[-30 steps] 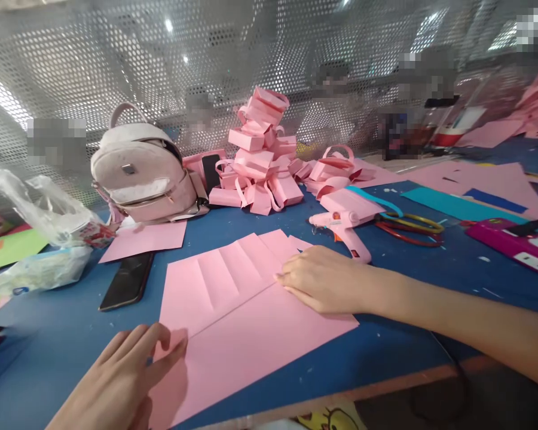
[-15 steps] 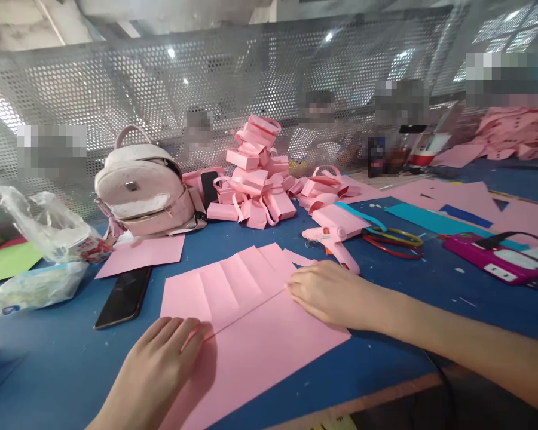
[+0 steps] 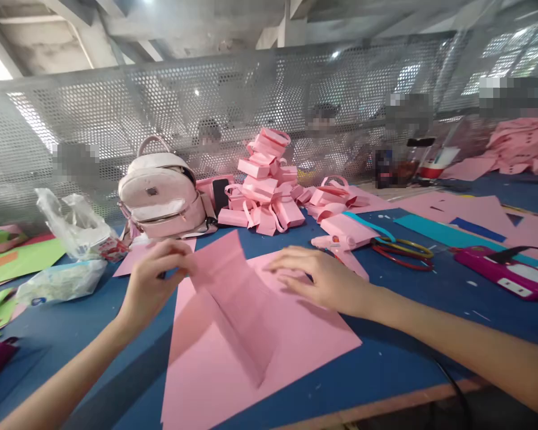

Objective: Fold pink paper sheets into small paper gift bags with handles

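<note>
My left hand (image 3: 159, 275) pinches the upper left corner of a creased pink sheet (image 3: 237, 298), which is lifted and tilted. Under it a larger pink sheet (image 3: 197, 382) lies flat on the blue table (image 3: 314, 394). My right hand (image 3: 314, 276) is over the right part of the paper, palm down, with its fingers apart and nothing held. Just behind that hand rests a pink glue gun (image 3: 341, 243), partly hidden by it.
A pale pink backpack (image 3: 161, 197) and a pile of folded pink paper pieces (image 3: 269, 191) stand behind. Plastic bags (image 3: 63, 280) lie left. Tape rings (image 3: 403, 254) and a magenta power strip (image 3: 502, 269) are at right.
My left hand has risen and lifted the creased sheet, which now stands tilted off the larger one. My right hand has let go of the paper and spread its fingers. The camera view has shifted.
</note>
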The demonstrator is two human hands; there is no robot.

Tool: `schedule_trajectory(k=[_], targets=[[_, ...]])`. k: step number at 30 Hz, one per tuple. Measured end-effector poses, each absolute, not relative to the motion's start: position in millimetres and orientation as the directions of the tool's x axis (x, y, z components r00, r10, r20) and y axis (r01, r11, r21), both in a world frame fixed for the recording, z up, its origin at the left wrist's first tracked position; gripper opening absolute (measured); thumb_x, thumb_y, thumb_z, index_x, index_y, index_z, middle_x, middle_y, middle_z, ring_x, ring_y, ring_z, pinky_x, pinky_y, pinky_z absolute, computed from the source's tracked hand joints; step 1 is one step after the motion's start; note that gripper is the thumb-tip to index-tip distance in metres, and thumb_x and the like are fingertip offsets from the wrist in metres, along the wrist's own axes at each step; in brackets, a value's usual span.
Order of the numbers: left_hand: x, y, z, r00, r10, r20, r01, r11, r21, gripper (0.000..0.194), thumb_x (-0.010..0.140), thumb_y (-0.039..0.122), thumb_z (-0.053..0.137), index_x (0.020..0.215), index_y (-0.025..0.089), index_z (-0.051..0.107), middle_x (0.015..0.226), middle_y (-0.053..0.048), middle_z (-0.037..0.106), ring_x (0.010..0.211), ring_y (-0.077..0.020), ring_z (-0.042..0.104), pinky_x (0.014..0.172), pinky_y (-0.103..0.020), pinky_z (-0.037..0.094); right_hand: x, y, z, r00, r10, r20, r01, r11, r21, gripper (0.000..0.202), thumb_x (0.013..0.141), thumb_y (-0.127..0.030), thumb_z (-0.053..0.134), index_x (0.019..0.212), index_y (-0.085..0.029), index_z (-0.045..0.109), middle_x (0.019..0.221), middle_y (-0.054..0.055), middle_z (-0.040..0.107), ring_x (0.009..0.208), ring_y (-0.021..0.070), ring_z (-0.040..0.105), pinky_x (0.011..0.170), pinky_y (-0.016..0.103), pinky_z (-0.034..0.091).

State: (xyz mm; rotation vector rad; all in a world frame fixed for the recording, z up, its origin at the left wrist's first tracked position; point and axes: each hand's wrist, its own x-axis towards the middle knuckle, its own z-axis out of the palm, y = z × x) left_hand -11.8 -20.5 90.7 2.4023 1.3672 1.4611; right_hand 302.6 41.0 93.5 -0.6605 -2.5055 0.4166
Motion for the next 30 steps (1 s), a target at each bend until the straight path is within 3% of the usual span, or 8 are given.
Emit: schedule_trajectory(k=[1, 5, 9, 11, 14, 16, 21, 30], targets=[[-9.2, -13.2, 95.2, 0.154, 0.724, 0.672, 0.551, -0.627, 0.550, 0.026, 0.082, 0.001, 0.057, 0.071, 0.021, 0.071, 0.088, -0.002, 0.065, 0.091, -0.0166, 0.061, 0.077, -0.024, 0.044, 296.7, 43.8, 97.3, -0.729, 0.519, 0.447, 0.343, 0.841, -0.418, 0.027, 0.096, -0.024, 0.054, 0.120, -0.023, 0.067, 0.121, 0.006, 0.068, 0.113, 0.0210, 0.062, 0.097, 0.033, 0.046], [10.9, 10.6, 107.1, 0.245, 0.754, 0.609, 0.413, -0.649, 0.638, 0.026, 0.077, 0.003, 0.055, 0.065, 0.020, 0.071, 0.079, -0.002, 0.070, 0.091, -0.0186, 0.063, 0.084, -0.027, 0.045, 273.5, 55.7, 114.4, -0.666, 0.534, 0.521, 0.317, 0.834, -0.451, 0.046, 0.089, -0.035, 0.068, 0.132, -0.026, 0.055, 0.139, 0.007, 0.057, 0.131, 0.0251, 0.049, 0.109, 0.042, 0.037], [34.9, 24.0, 111.3, 0.295, 0.783, 0.547, 0.316, -0.621, 0.718, 0.017, 0.077, 0.011, 0.062, 0.067, 0.018, 0.073, 0.090, -0.006, 0.070, 0.095, -0.0207, 0.064, 0.085, -0.028, 0.047, 258.9, 65.3, 123.8, -0.676, 0.625, 0.389, 0.373, 0.746, -0.551, 0.027, 0.082, -0.030, 0.073, 0.107, -0.021, 0.067, 0.111, 0.006, 0.071, 0.103, 0.0253, 0.062, 0.092, 0.038, 0.044], [43.2, 25.3, 109.5, 0.271, 0.807, 0.525, 0.260, -0.587, 0.767, 0.011, 0.081, 0.019, 0.064, 0.084, 0.017, 0.075, 0.099, -0.008, 0.069, 0.100, -0.0213, 0.063, 0.087, -0.029, 0.048, 256.9, 69.7, 122.9, -0.687, 0.638, 0.347, 0.375, 0.720, -0.583, 0.018, 0.080, -0.028, 0.072, 0.095, -0.019, 0.068, 0.092, 0.003, 0.071, 0.086, 0.0216, 0.064, 0.079, 0.033, 0.046], [48.8, 18.3, 100.2, 0.214, 0.892, 0.397, 0.155, -0.432, 0.888, 0.042, 0.092, 0.035, 0.058, 0.131, 0.022, 0.056, 0.114, -0.009, 0.065, 0.096, -0.0181, 0.064, 0.081, -0.028, 0.052, 260.2, 76.6, 116.8, -0.690, 0.641, 0.336, 0.337, 0.695, -0.636, 0.016, 0.081, -0.032, 0.070, 0.088, -0.018, 0.066, 0.085, 0.001, 0.069, 0.081, 0.0192, 0.063, 0.074, 0.029, 0.045], [48.3, 7.9, 90.1, 0.231, 0.942, 0.244, 0.111, -0.274, 0.955, 0.052, 0.095, 0.041, 0.054, 0.142, 0.022, 0.043, 0.104, -0.007, 0.066, 0.081, -0.0137, 0.063, 0.072, -0.024, 0.052, 264.8, 81.2, 111.8, -0.674, 0.653, 0.344, 0.313, 0.675, -0.668, 0.015, 0.084, -0.032, 0.066, 0.086, -0.018, 0.063, 0.087, 0.002, 0.068, 0.084, 0.0190, 0.063, 0.077, 0.029, 0.046], [39.9, -22.8, 64.4, 0.396, 0.917, -0.040, 0.108, -0.003, 0.994, 0.056, 0.087, 0.042, 0.070, 0.133, 0.014, 0.057, 0.070, -0.002, 0.066, 0.059, -0.0138, 0.062, 0.059, -0.023, 0.049, 275.8, 90.1, 105.2, -0.604, 0.704, 0.375, 0.320, 0.644, -0.694, 0.020, 0.083, -0.037, 0.063, 0.080, -0.019, 0.057, 0.083, 0.001, 0.061, 0.083, 0.0195, 0.058, 0.077, 0.032, 0.044], [15.7, -36.2, 49.8, 0.346, 0.920, -0.184, 0.093, 0.162, 0.982, 0.056, 0.073, 0.043, 0.084, 0.119, 0.015, 0.069, 0.086, -0.008, 0.077, 0.076, -0.0188, 0.071, 0.071, -0.026, 0.054, 292.6, 92.2, 106.8, -0.533, 0.772, 0.346, 0.364, 0.578, -0.730, 0.023, 0.079, -0.041, 0.062, 0.079, -0.020, 0.053, 0.080, 0.000, 0.056, 0.079, 0.0194, 0.056, 0.076, 0.034, 0.044]])
